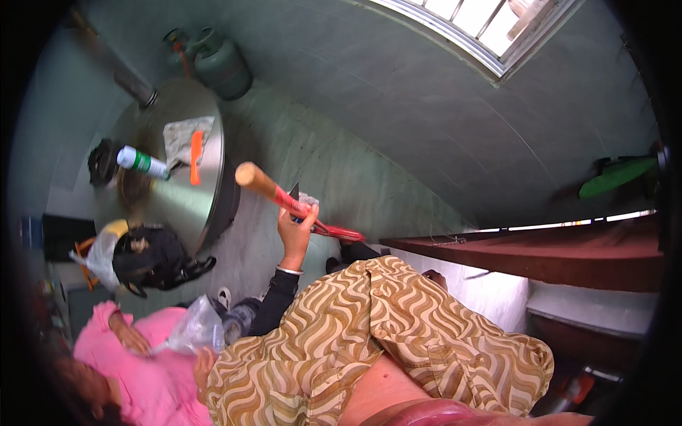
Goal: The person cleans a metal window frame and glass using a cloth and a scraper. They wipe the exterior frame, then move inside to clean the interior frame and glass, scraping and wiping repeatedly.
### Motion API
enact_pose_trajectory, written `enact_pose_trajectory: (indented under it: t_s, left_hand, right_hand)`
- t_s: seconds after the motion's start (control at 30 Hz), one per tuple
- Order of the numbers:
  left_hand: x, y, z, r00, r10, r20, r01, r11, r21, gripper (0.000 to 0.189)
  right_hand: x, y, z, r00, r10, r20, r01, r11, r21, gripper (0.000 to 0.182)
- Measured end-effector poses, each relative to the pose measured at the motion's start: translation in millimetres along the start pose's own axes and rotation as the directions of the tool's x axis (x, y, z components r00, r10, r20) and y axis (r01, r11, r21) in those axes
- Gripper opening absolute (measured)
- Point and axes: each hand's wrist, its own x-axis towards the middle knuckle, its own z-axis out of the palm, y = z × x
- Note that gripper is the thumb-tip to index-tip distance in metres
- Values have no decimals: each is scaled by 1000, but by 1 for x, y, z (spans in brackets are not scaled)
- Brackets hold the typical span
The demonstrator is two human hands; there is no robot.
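Observation:
My left hand (298, 229), with a bracelet at the wrist, is raised before me and closed around a long red-handled tool (284, 201). The tool's round wooden end points up and left, and its red far part reaches towards the floor. A dark pointed piece and something greyish show beside the fingers; I cannot tell what they are. My right hand (437, 278) shows only in small part, low beside my patterned shirt, and what it holds cannot be told. Left of the tool, a round metal-topped table (205, 197) bears a spray can (143, 162), a cloth (178, 139) and an orange comb-like object (196, 157).
A person in pink (154, 330) is close at lower left, with a clear plastic bag (197, 327). A black bag (152, 258) is by the table. Gas cylinders (221, 66) stand near the wall. A dark red wooden ledge (533, 261) extends right, below a green object (618, 175).

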Motion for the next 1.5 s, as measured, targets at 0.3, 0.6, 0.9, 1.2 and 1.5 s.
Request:
enact_pose_trajectory:
  t_s: [0.3, 0.6, 0.9, 1.2, 1.5]
  left_hand:
    - [151, -59, -129, 976, -216, -4, 201, 918, -341, 22]
    - [250, -118, -171, 984, -148, -97, 129, 976, -174, 20]
    - [320, -162, -211, 828, -560, -35, 428, 670, -606, 21]
    - [344, -191, -236, 847, -523, -99, 395, 742, -542, 21]
    - [389, -233, -204, 918, -397, 20, 379, 860, -342, 25]
  right_hand:
    - [32, -247, 32, 900, 19, -436, -69, 993, -98, 24]
    - [239, -591, 72, 779, -516, -356, 485, 856, -179, 20]
    - [254, -946, 296, 754, -657, -5, 624, 714, 319, 23]
    - [236, -954, 394, 426, -605, 672, 774, 629, 76, 57]
    - [131, -961, 278, 360, -729, 582, 748, 599, 286, 55]
